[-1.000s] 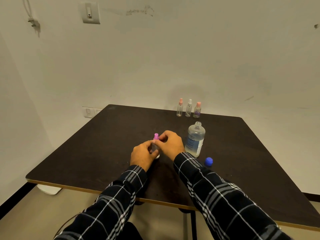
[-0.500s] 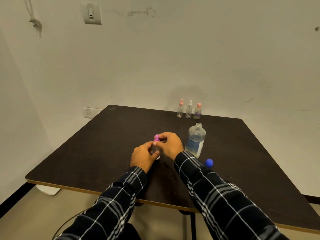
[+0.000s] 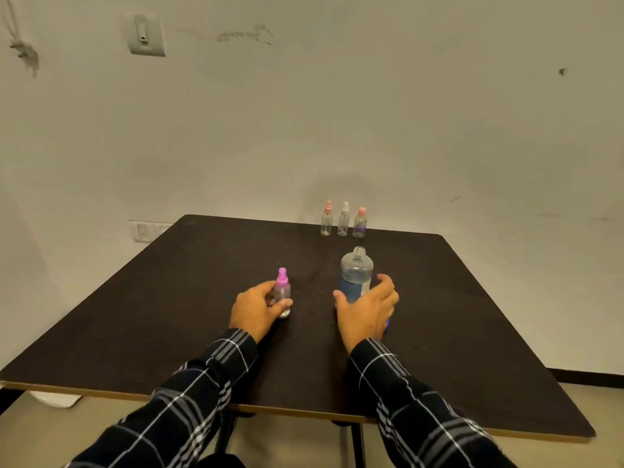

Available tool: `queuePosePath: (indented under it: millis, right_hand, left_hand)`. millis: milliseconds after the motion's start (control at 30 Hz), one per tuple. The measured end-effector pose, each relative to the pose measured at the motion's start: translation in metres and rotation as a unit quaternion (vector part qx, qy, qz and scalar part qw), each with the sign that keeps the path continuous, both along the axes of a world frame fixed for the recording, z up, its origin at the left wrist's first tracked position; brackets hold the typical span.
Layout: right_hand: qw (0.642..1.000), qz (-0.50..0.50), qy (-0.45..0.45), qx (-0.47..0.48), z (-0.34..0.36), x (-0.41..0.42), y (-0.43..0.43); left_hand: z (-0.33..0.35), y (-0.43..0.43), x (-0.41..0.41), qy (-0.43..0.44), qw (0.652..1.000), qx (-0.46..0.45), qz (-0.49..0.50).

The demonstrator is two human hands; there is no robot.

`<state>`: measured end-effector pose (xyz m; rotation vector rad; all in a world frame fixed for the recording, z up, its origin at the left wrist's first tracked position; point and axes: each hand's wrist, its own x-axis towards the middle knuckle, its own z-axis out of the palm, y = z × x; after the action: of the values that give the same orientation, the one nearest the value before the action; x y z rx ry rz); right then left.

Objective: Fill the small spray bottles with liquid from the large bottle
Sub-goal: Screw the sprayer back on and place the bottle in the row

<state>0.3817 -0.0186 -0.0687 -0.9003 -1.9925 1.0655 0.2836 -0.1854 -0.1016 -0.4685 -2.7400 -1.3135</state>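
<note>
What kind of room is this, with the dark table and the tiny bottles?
Probably a plain spare room or workroom, not a kitchen. The white wall is bare and scuffed, with only a switch and a socket, and the dark table stands pushed against it.

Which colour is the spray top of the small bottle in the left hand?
Pink-purple spray top, seen in the head view.
</note>
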Motion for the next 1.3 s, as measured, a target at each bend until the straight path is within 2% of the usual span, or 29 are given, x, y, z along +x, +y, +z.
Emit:
queuePosePath:
  millis: [100,300,800,1300]
  right_hand:
    - [0.996,0.061,-0.048,-0.051,-0.002,-0.004,0.019]
    - [0.988,0.127,-0.072,-0.043,-0.012,-0.024,0.045]
    - [0.983,0.159,-0.089,-0.036,-0.020,-0.064,0.074]
    - [0.981,0.151,-0.121,-0.027,-0.018,-0.074,0.073]
  left_hand:
    - [0.006,0.013,-0.015,0.010,0.999,-0.027,-0.018]
    - [0.014,0.044,-0.059,0.022,0.998,-0.056,-0.032]
    - [0.017,0.134,-0.221,0.028,0.998,-0.063,-0.002]
    - [0.014,0.187,-0.294,0.057,0.994,-0.084,0.035]
